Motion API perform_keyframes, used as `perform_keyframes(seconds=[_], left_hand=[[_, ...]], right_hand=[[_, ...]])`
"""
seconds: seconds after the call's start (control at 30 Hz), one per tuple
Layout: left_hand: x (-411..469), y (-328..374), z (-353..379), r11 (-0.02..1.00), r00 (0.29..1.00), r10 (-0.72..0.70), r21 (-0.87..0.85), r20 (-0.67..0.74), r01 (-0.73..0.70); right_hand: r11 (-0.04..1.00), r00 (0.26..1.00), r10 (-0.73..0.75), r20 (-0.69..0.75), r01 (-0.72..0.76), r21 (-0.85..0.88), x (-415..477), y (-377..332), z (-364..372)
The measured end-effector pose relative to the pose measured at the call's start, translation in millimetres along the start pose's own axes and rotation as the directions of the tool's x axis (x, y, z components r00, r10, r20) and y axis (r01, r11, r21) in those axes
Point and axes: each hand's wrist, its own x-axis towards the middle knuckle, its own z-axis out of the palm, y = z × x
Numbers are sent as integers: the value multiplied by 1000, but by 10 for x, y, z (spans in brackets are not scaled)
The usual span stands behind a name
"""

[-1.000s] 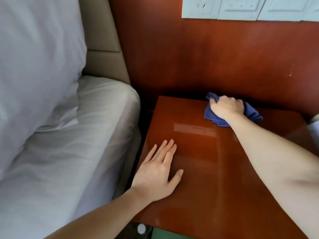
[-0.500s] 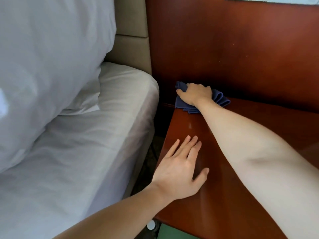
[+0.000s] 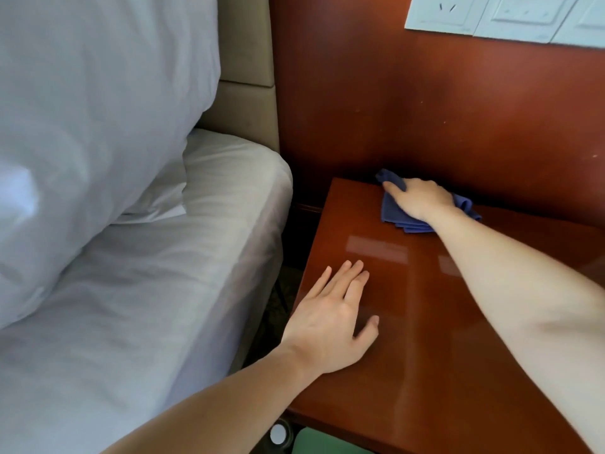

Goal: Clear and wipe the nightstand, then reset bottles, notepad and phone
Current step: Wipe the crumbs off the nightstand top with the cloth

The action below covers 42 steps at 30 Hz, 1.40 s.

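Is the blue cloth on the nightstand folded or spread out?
Folded: the blue cloth shows stacked layered edges beside the right hand pressing it onto the nightstand.

No readable text, label, brand or number anywhere. Only moulded socket slots on the pale wall plates (image 3: 504, 18) above the table (image 3: 425, 355), too faint to count as signs. Nothing printed on the blue cloth (image 3: 393, 211) or the bedding (image 3: 131, 290).
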Motion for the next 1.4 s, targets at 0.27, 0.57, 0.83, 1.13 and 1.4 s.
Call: perform_keyframes(seconds=[0.27,0.57,0.83,1.13,1.4], left_hand=[[14,16,19,1000,1000,-17,12,-9,18],[17,43,45,998,999,-28,47,-23,29],[11,58,52,999,999,-37,18,-27,38],[13,48,44,1000,999,-23,-7,-48,22],[10,13,83,1000,998,-24,-16,-55,23]], right_hand=[[960,957,278,-78,-278,4,-348,1293,-158],[821,813,559,-161,-570,-26,-429,2112,-83],[886,881,457,-122,-464,-27,-169,940,-23],[996,1000,8,9,-9,91,199,-796,156],[982,978,-190,91,188,33,263,-1171,139]])
